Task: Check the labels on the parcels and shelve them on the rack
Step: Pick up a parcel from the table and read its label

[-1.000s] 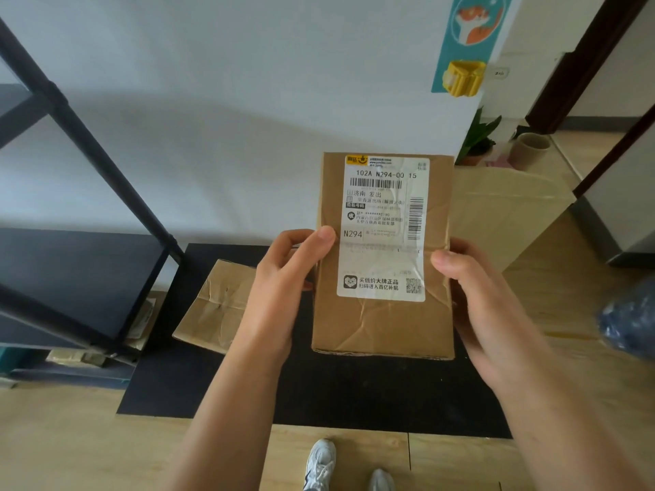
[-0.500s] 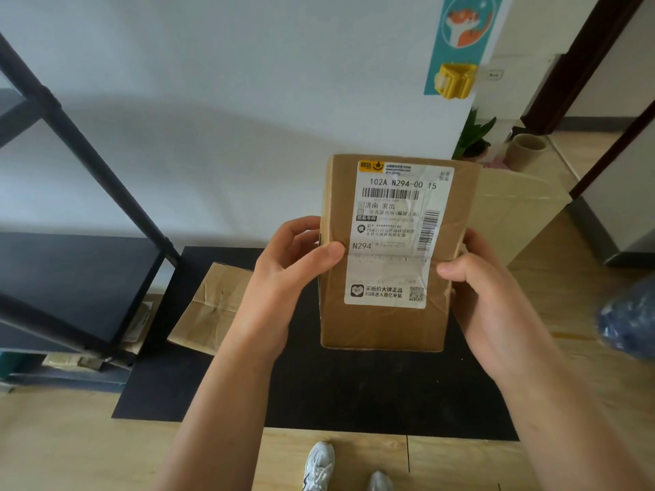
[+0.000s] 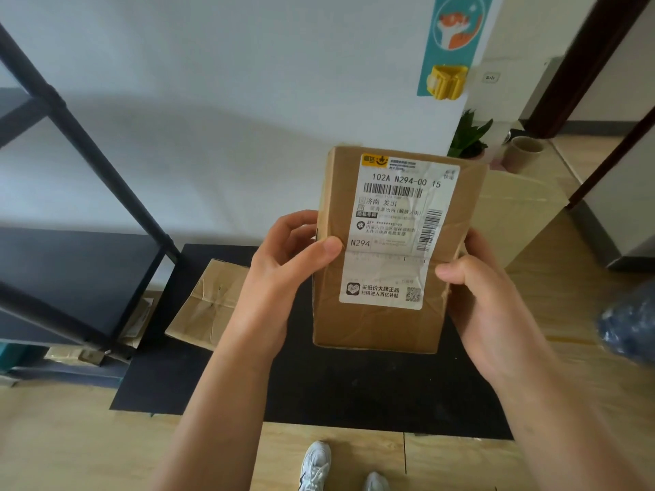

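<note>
I hold a brown cardboard parcel point(image 3: 379, 327) upright in front of me, its white shipping label point(image 3: 397, 221) facing the camera. My left hand point(image 3: 283, 274) grips its left edge, thumb lying on the front next to the label. My right hand point(image 3: 478, 299) grips the right edge, thumb pressing the label's side. The black metal rack point(image 3: 81, 264) stands at the left, its dark shelf level with the parcel's lower half. A second, flatter cardboard parcel point(image 3: 209, 306) lies on the black floor mat point(image 3: 354, 391) below my left hand.
A large pale cardboard box point(image 3: 521, 214) stands behind the held parcel at the right. A potted plant point(image 3: 468, 136) and a cardboard roll point(image 3: 524, 152) sit by the wall corner. A dark blue bag point(image 3: 631, 324) is at the right edge. My shoes point(image 3: 315, 466) show below.
The parcel has tilted slightly clockwise and shifted a little right and up. My left thumb slid lower on the parcel's front; both hands keep their grip.
</note>
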Demonstrator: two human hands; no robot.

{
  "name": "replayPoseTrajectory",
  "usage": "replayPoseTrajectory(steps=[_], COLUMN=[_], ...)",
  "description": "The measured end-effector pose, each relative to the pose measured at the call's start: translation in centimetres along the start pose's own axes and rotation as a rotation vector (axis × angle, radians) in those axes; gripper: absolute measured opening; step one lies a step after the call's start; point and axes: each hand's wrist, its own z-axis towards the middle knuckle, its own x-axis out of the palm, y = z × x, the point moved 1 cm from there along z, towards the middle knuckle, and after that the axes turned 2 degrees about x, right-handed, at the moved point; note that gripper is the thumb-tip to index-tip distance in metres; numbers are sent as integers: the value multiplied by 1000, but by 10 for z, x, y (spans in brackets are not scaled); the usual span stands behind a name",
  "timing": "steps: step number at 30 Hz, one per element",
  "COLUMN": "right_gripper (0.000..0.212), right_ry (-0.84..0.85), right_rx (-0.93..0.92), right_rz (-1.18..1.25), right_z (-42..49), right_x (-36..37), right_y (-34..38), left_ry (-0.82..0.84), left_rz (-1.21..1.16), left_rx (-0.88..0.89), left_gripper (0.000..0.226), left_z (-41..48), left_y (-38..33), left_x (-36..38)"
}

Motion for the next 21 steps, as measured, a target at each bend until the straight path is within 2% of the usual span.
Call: replayPoseTrajectory(steps=[10,12,16,19,21], right_gripper=[50,40,27,33,48], right_ry=[31,-1,-101,-104,-75], right_rx=[52,68,163,221,230], right_rz=[-86,-94,-86,-142,-182], right_z=[-10,-12,-15,-19,-23], right_x=[-5,-6,-6,-1,5], right_y=[7,7,7,3,-1], left_ry=[-168,-162,-72,-13,-41], left_rz=[16,27,93,74,61], left_rx=[-75,-79,-108,-188,-221], left_gripper=[50,49,71,77,71], left_z=[-13,-17,-26,-37,-45], left_y=[-12,-12,-6,2,7], left_x=[20,23,24,22,20])
